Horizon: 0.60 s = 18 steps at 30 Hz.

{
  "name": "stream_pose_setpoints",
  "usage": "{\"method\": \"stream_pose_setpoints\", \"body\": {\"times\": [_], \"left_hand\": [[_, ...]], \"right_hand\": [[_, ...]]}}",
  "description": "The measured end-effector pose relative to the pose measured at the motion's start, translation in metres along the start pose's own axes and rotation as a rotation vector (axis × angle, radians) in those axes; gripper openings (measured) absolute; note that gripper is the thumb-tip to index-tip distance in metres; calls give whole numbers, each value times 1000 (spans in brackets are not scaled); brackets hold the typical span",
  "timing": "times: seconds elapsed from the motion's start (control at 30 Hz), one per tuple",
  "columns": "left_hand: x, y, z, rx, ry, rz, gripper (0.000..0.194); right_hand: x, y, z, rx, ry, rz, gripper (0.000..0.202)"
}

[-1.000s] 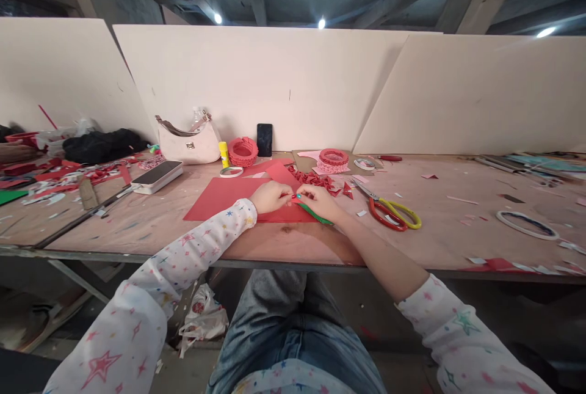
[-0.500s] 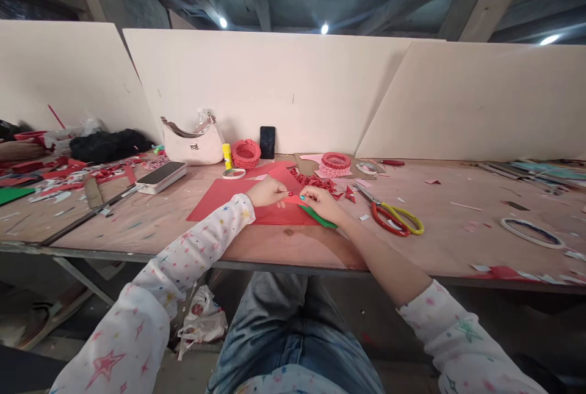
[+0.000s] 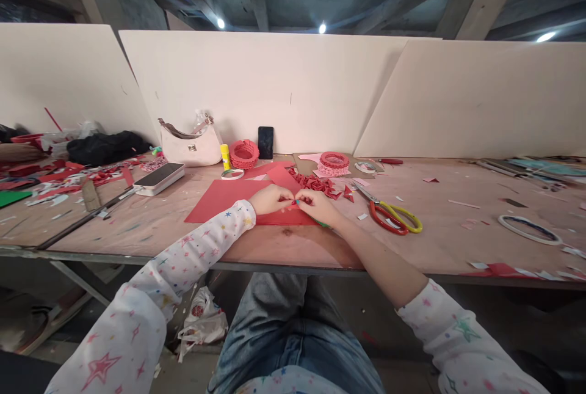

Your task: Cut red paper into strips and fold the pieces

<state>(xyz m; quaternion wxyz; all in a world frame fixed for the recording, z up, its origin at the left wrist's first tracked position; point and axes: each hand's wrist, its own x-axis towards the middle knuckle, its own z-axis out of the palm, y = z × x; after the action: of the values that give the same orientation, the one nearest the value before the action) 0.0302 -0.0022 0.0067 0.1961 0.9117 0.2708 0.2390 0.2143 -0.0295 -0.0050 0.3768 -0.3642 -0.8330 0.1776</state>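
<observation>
My left hand [image 3: 271,200] and my right hand [image 3: 319,206] meet fingertip to fingertip just above a red paper sheet [image 3: 215,201]. Both are closed in a pinch on a small piece of red paper, mostly hidden by the fingers. Under my right hand, only a sliver of a green ridged object [image 3: 322,223] shows. Just beyond the hands lies a pile of small folded red paper pieces [image 3: 315,184]. Scissors [image 3: 389,214] with one red and one yellow handle lie partly open to the right of my right hand.
Behind the sheet stand a ring of red folded paper [image 3: 244,154], a yellow glue stick [image 3: 225,157], a black phone [image 3: 265,142] and a pink-and-red ring stack [image 3: 333,164]. A white handbag [image 3: 190,146] and a white boxy device [image 3: 159,179] are left. A tape roll [image 3: 530,230] lies right.
My fingertips have come together, covering most of the red paper piece that showed between them. My right hand now hides more of the green object. The view has shifted slightly.
</observation>
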Motion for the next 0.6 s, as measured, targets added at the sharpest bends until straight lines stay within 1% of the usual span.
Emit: {"method": "stream_pose_setpoints", "body": {"times": [0.17, 0.27, 0.33, 0.5, 0.6], "left_hand": [[1, 6, 4, 168, 73, -3, 16], [2, 7, 4, 189, 106, -40, 13], [3, 6, 4, 182, 122, -61, 13], [2, 2, -3, 237, 141, -53, 13], [1, -3, -10, 290, 182, -54, 13]], "right_hand": [[1, 0, 1, -35, 11, 35, 13], [1, -1, 0, -36, 5, 35, 13], [1, -2, -1, -34, 24, 45, 12], [1, -1, -4, -44, 94, 76, 12], [1, 0, -8, -23, 142, 93, 10]]}}
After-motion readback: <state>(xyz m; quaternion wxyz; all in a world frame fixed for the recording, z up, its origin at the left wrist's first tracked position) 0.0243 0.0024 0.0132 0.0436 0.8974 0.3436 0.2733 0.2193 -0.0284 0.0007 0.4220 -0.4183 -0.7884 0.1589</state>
